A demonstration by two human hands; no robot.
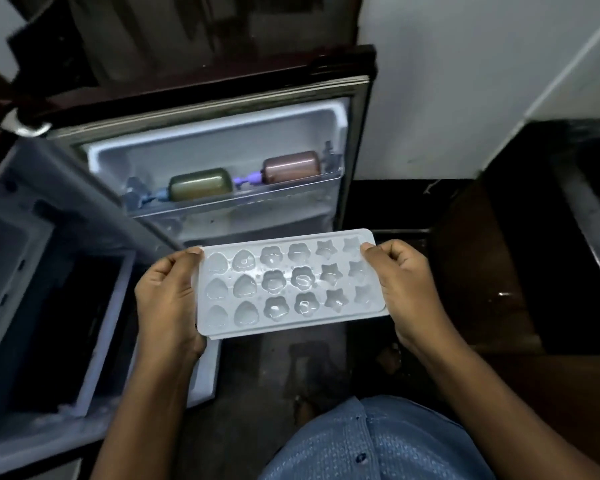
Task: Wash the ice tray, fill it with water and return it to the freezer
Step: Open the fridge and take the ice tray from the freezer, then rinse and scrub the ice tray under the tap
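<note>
Both the left hand (168, 296) and right hand (407, 289) grip the pale ice tray (288, 284) by its short ends.
It hangs level before the open fridge door (222, 140), whose shelf (257, 199) holds two lying bottles (201, 184); its shaped cells glisten wet.

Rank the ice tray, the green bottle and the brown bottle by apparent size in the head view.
1. ice tray: largest, though nearest the camera.
2. green bottle and brown bottle: they look alike, so no ranking between them.
</note>
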